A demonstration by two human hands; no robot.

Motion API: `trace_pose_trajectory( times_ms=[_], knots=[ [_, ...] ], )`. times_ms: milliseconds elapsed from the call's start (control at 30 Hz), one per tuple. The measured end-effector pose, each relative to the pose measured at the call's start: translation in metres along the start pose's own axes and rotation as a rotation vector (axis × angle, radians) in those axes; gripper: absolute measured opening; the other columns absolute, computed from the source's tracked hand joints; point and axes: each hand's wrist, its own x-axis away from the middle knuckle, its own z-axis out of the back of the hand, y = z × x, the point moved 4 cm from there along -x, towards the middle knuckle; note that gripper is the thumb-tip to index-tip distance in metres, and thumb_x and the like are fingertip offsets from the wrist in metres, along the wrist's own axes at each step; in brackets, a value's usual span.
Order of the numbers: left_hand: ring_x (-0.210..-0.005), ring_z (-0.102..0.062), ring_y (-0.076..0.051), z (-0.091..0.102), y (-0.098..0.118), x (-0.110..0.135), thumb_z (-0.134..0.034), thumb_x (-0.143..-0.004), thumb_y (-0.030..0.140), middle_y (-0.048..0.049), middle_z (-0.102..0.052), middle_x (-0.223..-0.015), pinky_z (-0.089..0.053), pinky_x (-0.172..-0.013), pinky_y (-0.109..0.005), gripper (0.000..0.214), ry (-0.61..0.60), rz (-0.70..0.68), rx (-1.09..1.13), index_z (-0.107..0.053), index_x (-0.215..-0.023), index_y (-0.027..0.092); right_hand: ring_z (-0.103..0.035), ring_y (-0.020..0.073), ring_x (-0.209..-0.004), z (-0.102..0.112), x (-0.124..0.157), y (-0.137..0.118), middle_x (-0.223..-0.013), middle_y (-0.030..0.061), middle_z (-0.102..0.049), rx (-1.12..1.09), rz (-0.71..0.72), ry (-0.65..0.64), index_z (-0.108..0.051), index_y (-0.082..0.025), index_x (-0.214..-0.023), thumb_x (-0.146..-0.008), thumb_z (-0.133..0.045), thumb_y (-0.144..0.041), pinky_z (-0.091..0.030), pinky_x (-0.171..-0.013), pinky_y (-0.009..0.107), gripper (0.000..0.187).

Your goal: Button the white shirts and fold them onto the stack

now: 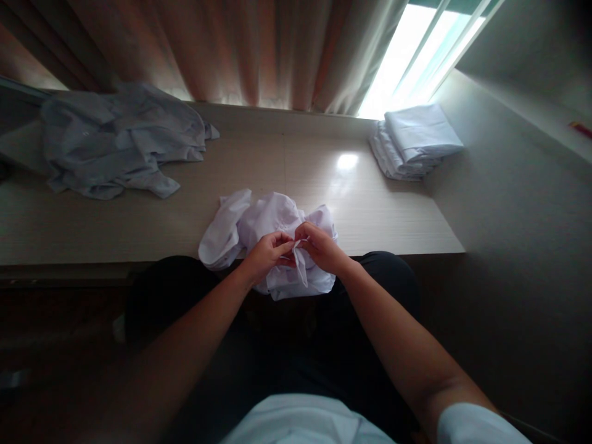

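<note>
A crumpled white shirt [268, 222] lies at the near edge of the pale wooden table [139, 216], part of it hanging over the edge toward my lap. My left hand [267, 253] pinches a fold of the shirt's fabric from the left. My right hand [319, 245] pinches the same fabric from the right. The fingertips of both hands almost meet over the cloth.
A heap of unfolded pale shirts [115, 142] lies at the back left of the table. A stack of folded white shirts [414, 142] sits at the back right by the wall. Curtains [259, 49] and a bright window [416, 55] are behind the table.
</note>
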Motion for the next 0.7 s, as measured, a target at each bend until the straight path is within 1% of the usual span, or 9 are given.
trace_pose_trajectory(
  times_ms=[167, 300, 400, 567, 700],
  knots=[
    [-0.067, -0.061, -0.011, -0.002, -0.001, 0.000, -0.075, -0.080, 0.041, 0.0018, -0.059, -0.079, -0.058, -0.063, -0.027, 0.034, -0.035, -0.034, 0.032, -0.056, -0.090, 0.015, -0.052, 0.0167, -0.084, 0.000, 0.001, 0.002, -0.091, 0.0016, -0.054, -0.002, 0.029, 0.046, -0.051, -0.023, -0.090, -0.089, -0.050, -0.013, -0.043, -0.077, 0.031, 0.010],
    [-0.067, -0.061, -0.010, -0.004, 0.000, 0.001, -0.073, -0.082, 0.039, 0.0022, -0.058, -0.079, -0.059, -0.063, -0.027, 0.031, -0.060, -0.068, 0.045, -0.055, -0.092, 0.016, -0.051, 0.0174, -0.085, 0.001, 0.001, -0.003, -0.090, 0.0018, -0.053, -0.009, 0.065, 0.087, -0.052, -0.023, -0.090, -0.089, -0.051, -0.013, -0.042, -0.077, 0.032, 0.010],
    [-0.068, -0.063, -0.011, -0.008, 0.003, 0.003, -0.072, -0.083, 0.036, 0.0025, -0.059, -0.080, -0.061, -0.064, -0.030, 0.030, -0.081, -0.102, 0.043, -0.053, -0.096, 0.017, -0.050, 0.0178, -0.085, 0.003, 0.002, -0.009, -0.090, 0.0023, -0.053, -0.024, 0.093, 0.127, -0.052, -0.023, -0.090, -0.090, -0.050, -0.013, -0.042, -0.077, 0.033, 0.010],
    [-0.064, -0.064, -0.013, -0.013, 0.005, 0.005, -0.073, -0.081, 0.035, 0.0032, -0.059, -0.077, -0.061, -0.060, -0.030, 0.032, -0.060, -0.160, -0.002, -0.050, -0.095, 0.018, -0.052, 0.0175, -0.085, 0.005, 0.003, -0.010, -0.091, 0.0027, -0.054, -0.073, 0.115, 0.152, -0.053, -0.022, -0.090, -0.090, -0.051, -0.013, -0.043, -0.077, 0.032, 0.009],
    [-0.062, -0.064, -0.013, -0.012, 0.007, 0.006, -0.073, -0.081, 0.035, 0.0033, -0.058, -0.077, -0.060, -0.058, -0.029, 0.031, -0.041, -0.213, -0.045, -0.049, -0.092, 0.018, -0.053, 0.0177, -0.085, 0.002, 0.005, -0.006, -0.091, 0.0030, -0.056, -0.127, 0.089, 0.157, -0.054, -0.023, -0.091, -0.090, -0.053, -0.016, -0.044, -0.078, 0.033, 0.006]
  ],
)
